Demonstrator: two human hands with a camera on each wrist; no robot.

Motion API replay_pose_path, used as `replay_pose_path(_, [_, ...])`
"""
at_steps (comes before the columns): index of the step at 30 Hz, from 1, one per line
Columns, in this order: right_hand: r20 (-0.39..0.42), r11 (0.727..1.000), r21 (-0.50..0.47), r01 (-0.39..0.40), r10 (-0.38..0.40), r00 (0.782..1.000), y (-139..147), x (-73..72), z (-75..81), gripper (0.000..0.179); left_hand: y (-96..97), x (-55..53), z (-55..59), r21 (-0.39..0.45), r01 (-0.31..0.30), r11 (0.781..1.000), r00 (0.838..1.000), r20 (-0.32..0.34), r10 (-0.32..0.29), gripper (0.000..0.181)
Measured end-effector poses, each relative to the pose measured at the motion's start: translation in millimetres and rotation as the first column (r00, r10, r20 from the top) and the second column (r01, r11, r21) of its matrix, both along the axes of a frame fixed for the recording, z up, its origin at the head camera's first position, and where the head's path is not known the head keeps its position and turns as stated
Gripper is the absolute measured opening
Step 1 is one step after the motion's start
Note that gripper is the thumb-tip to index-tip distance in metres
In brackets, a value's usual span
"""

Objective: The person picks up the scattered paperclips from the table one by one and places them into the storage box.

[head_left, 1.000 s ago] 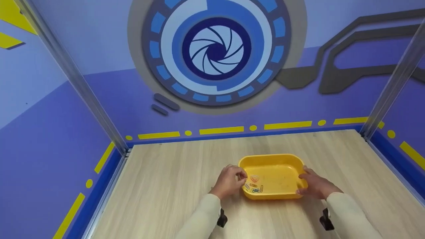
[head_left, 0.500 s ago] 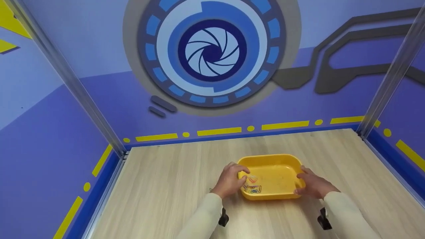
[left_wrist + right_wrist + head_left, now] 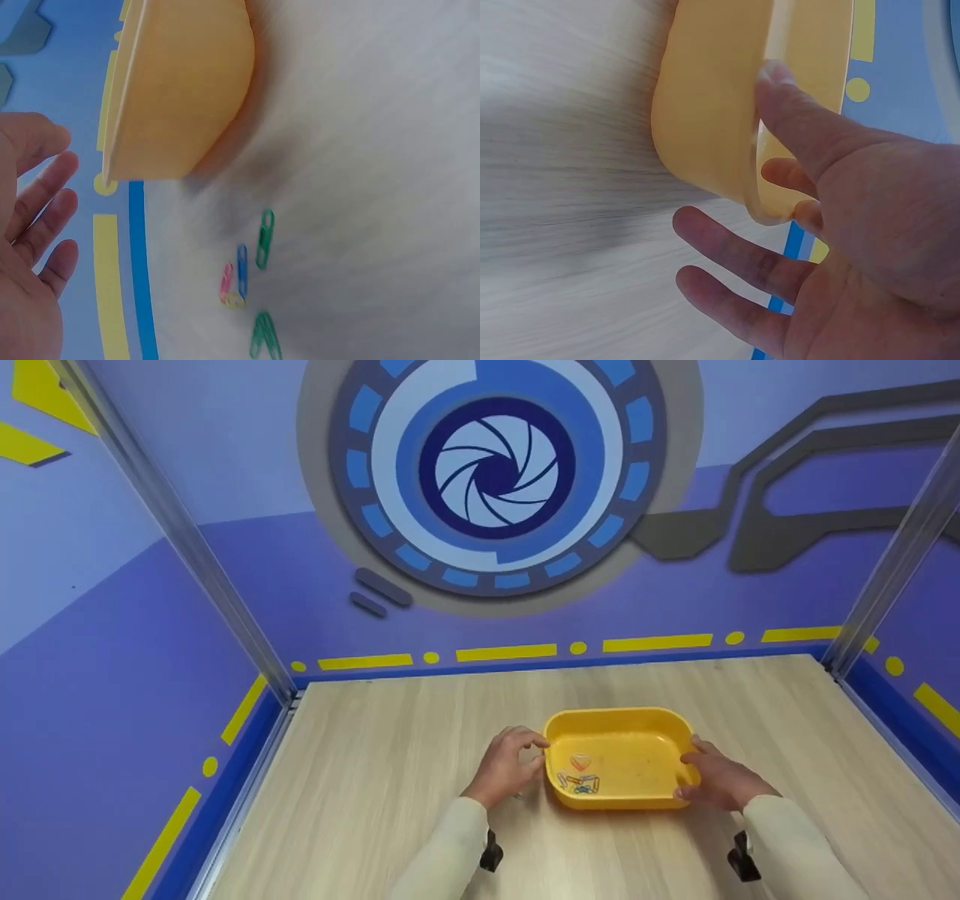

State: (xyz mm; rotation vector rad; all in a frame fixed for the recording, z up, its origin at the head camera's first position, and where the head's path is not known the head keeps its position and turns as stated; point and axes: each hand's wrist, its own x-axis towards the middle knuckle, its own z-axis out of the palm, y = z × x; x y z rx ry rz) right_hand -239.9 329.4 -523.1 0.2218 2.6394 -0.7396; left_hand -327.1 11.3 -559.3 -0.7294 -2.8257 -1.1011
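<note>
A yellow plastic basin (image 3: 634, 765) sits on the wooden table, with several coloured paper clips (image 3: 581, 784) lying at the left of its floor. Just outside its left rim is my left hand (image 3: 504, 766), fingers loosely spread and holding nothing. My right hand (image 3: 724, 781) grips the basin's opposite end. In the right wrist view the thumb (image 3: 787, 97) lies over the rim, with some fingers inside and two outside. On the tabletop below my left hand, the left wrist view shows green paper clips (image 3: 265, 240), a blue paper clip (image 3: 241, 270), a pink one and a yellow one.
The pale wooden table (image 3: 375, 780) is enclosed by purple-blue printed panels (image 3: 247, 585) at the back and sides. Metal posts (image 3: 210, 577) stand at the back corners. Black wrist straps (image 3: 491, 853) show on both cuffs.
My left hand, pinching at the left rim and then reaching over it, has drawn back leftward off the basin with its fingers loosened. My right hand keeps its grip on the other end.
</note>
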Motion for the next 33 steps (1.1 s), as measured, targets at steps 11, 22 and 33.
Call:
replay_pose_path(11, [-0.003, 0.999, 0.045, -0.028, 0.029, 1.0, 7, 5.1, 2.3, 0.089, -31.5, -2.8, -15.7, 0.0, -0.009, 1.0, 0.999, -0.042, 0.009, 0.022])
replay_pose_path(22, [-0.001, 1.0, 0.019, 0.024, -0.024, 1.0, 1, 4.6, 0.9, 0.089, -63.9, -3.7, -29.0, 0.002, -0.027, 1.0, 1.0, -0.013, 0.027, 0.02])
replay_pose_path(33, [0.007, 0.999, 0.007, 0.038, -0.038, 0.999, -3, 4.1, 2.8, 0.089, -80.9, 1.4, -40.1, -0.066, -0.055, 0.996, 0.997, 0.042, 0.058, 0.022])
